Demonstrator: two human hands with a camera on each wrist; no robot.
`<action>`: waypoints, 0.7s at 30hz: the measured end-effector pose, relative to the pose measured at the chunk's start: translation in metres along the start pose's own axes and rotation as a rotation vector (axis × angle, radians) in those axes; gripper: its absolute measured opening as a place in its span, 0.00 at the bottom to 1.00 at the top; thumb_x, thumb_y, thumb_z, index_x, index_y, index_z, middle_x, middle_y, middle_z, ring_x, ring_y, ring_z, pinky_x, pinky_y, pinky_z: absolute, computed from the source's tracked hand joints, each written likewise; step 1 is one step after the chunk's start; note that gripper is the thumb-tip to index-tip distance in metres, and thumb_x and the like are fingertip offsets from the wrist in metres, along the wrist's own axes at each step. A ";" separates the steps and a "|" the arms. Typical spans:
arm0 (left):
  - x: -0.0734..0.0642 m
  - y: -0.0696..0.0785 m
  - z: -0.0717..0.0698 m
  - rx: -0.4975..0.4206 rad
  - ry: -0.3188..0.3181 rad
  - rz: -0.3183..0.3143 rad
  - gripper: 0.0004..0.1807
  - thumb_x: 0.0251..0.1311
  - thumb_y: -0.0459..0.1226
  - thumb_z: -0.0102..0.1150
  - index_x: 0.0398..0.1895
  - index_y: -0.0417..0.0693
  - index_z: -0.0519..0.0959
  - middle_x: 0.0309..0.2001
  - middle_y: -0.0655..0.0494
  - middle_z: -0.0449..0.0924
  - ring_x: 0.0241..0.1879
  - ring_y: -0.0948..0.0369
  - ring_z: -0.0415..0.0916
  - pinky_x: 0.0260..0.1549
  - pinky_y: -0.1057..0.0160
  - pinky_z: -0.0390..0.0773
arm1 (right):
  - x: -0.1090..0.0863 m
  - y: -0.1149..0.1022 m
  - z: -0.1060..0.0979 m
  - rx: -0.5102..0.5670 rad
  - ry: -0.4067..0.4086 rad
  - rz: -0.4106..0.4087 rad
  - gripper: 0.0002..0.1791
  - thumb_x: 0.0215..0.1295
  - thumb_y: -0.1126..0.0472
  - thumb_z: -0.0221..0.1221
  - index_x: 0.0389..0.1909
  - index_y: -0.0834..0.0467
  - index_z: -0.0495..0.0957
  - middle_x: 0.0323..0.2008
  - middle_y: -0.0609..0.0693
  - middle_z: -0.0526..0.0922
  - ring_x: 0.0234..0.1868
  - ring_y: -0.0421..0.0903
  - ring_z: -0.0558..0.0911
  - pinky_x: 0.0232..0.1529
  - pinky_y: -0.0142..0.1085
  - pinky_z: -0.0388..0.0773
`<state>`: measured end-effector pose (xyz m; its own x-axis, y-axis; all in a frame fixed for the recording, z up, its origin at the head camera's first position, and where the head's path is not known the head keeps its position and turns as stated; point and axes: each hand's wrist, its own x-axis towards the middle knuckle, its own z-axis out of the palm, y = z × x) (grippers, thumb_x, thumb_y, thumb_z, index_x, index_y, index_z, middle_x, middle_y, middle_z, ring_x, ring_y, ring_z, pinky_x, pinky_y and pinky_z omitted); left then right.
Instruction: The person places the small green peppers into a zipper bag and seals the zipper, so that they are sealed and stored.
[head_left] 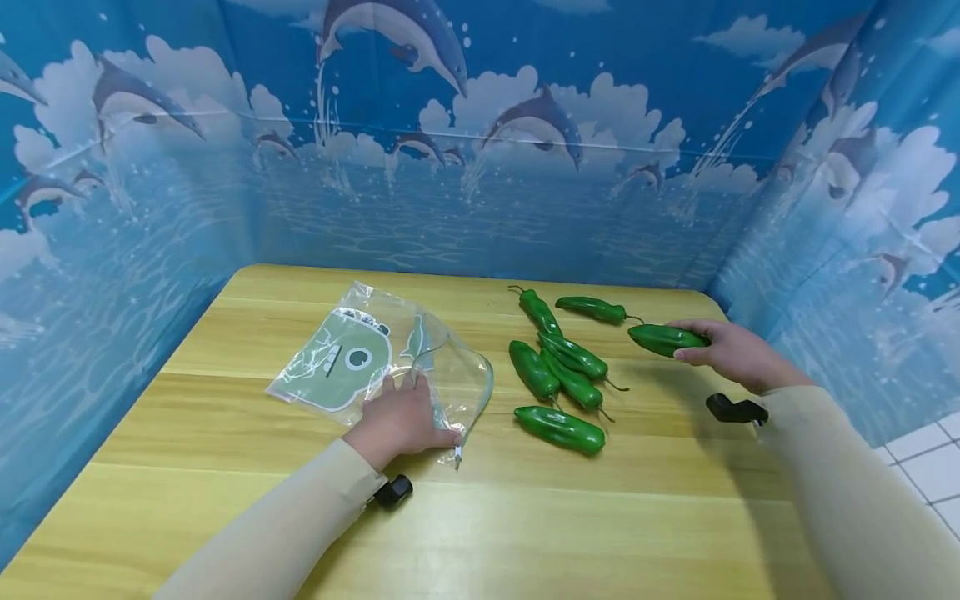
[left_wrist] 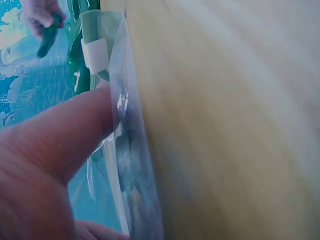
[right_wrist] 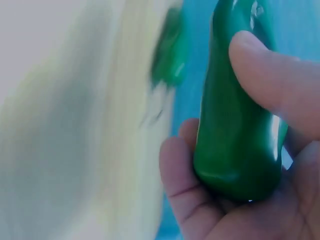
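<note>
**Caption writer:** Who held what at this table?

**Photographer:** A person's right hand gripped one glossy green pepper above the right side of the wooden tabletop. The right wrist view showed the thumb laid across the pepper and the fingers curled beneath it.

**Caption writer:** And the other hand?

**Photographer:** The left hand rested on a clear plastic bag at left centre, its fingers spread over the film and its thumb stretched toward a white zip slider. Whether the thumb tip lay inside the bag, I could not tell.

**Caption writer:** What marked the bag?

**Photographer:** A green cartoon face with one round eye was printed on it. The bag lay on the tabletop, its mouth gaping toward the vegetables.

**Caption writer:** How many of those were there?

**Photographer:** Six loose green peppers lay between the hands. Four were bunched together, one lay apart behind them near the held pepper, and one sat just in front.

**Caption writer:** The setting?

**Photographer:** A blue backdrop with leaping dolphins rose behind the tabletop. The person wore beige sleeves, with a black device at each wrist.
</note>
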<state>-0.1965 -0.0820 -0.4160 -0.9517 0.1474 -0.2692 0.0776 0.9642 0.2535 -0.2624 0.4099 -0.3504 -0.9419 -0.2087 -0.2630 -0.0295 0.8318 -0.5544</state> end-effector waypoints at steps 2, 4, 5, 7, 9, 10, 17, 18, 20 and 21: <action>0.000 0.000 0.000 -0.004 -0.001 -0.006 0.72 0.48 0.74 0.68 0.83 0.36 0.54 0.84 0.40 0.53 0.82 0.32 0.46 0.67 0.21 0.61 | 0.000 -0.021 0.004 -0.013 0.005 -0.042 0.38 0.78 0.47 0.59 0.81 0.56 0.61 0.66 0.66 0.72 0.54 0.57 0.78 0.48 0.45 0.77; 0.000 0.000 0.000 -0.008 -0.001 -0.010 0.72 0.47 0.74 0.68 0.84 0.37 0.53 0.84 0.40 0.54 0.82 0.32 0.47 0.67 0.21 0.61 | 0.001 -0.043 0.011 -0.028 0.005 -0.091 0.35 0.79 0.49 0.59 0.81 0.56 0.63 0.62 0.64 0.76 0.52 0.55 0.81 0.47 0.44 0.78; 0.000 0.000 0.000 -0.008 0.000 -0.012 0.72 0.47 0.74 0.69 0.84 0.37 0.54 0.83 0.40 0.54 0.82 0.32 0.47 0.67 0.21 0.61 | 0.002 -0.054 0.015 -0.038 0.004 -0.120 0.34 0.79 0.51 0.58 0.80 0.56 0.64 0.60 0.62 0.78 0.50 0.54 0.81 0.46 0.44 0.78; -0.001 0.000 -0.001 -0.011 -0.002 -0.013 0.72 0.47 0.74 0.69 0.84 0.37 0.54 0.83 0.40 0.54 0.82 0.32 0.47 0.67 0.21 0.61 | 0.005 -0.074 0.025 -0.057 0.000 -0.172 0.32 0.80 0.53 0.58 0.79 0.55 0.65 0.57 0.60 0.80 0.48 0.53 0.81 0.46 0.45 0.78; -0.001 0.001 -0.001 -0.010 -0.007 -0.013 0.71 0.48 0.74 0.69 0.83 0.36 0.54 0.83 0.40 0.54 0.82 0.32 0.47 0.67 0.21 0.61 | 0.008 -0.092 0.035 -0.074 -0.011 -0.218 0.30 0.80 0.55 0.57 0.79 0.55 0.65 0.59 0.59 0.81 0.52 0.55 0.82 0.50 0.48 0.79; -0.001 0.001 -0.001 -0.011 -0.011 -0.014 0.71 0.49 0.73 0.69 0.83 0.36 0.53 0.83 0.39 0.54 0.82 0.32 0.47 0.67 0.21 0.61 | 0.009 -0.100 0.041 -0.081 -0.018 -0.238 0.30 0.80 0.56 0.57 0.79 0.54 0.65 0.60 0.59 0.80 0.55 0.56 0.82 0.53 0.51 0.79; -0.002 0.003 0.000 -0.015 -0.011 -0.019 0.71 0.49 0.73 0.69 0.83 0.35 0.54 0.83 0.39 0.55 0.82 0.32 0.47 0.66 0.20 0.61 | 0.020 -0.146 0.080 -0.122 -0.074 -0.334 0.29 0.82 0.57 0.54 0.80 0.55 0.64 0.76 0.64 0.67 0.74 0.65 0.70 0.70 0.63 0.71; -0.003 0.003 0.000 -0.016 -0.008 -0.019 0.71 0.49 0.73 0.69 0.83 0.35 0.55 0.83 0.38 0.55 0.82 0.32 0.48 0.66 0.20 0.61 | 0.021 -0.151 0.084 -0.132 -0.073 -0.342 0.29 0.82 0.57 0.54 0.80 0.55 0.64 0.76 0.64 0.67 0.74 0.64 0.71 0.70 0.63 0.71; -0.003 0.004 0.000 -0.015 -0.007 -0.020 0.70 0.49 0.73 0.69 0.83 0.35 0.55 0.83 0.38 0.56 0.82 0.32 0.47 0.66 0.20 0.62 | 0.025 -0.159 0.093 -0.142 -0.075 -0.352 0.30 0.82 0.56 0.55 0.80 0.55 0.64 0.74 0.63 0.69 0.73 0.63 0.73 0.70 0.61 0.71; -0.003 0.004 0.000 -0.016 -0.007 -0.021 0.70 0.49 0.73 0.69 0.83 0.35 0.55 0.83 0.38 0.56 0.82 0.32 0.48 0.66 0.20 0.62 | 0.026 -0.162 0.097 -0.147 -0.074 -0.357 0.30 0.82 0.55 0.55 0.79 0.55 0.65 0.73 0.62 0.71 0.71 0.61 0.74 0.69 0.60 0.72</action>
<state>-0.1931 -0.0789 -0.4137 -0.9510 0.1283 -0.2812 0.0525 0.9636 0.2622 -0.2500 0.2199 -0.3438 -0.8370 -0.5307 -0.1332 -0.4039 0.7635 -0.5039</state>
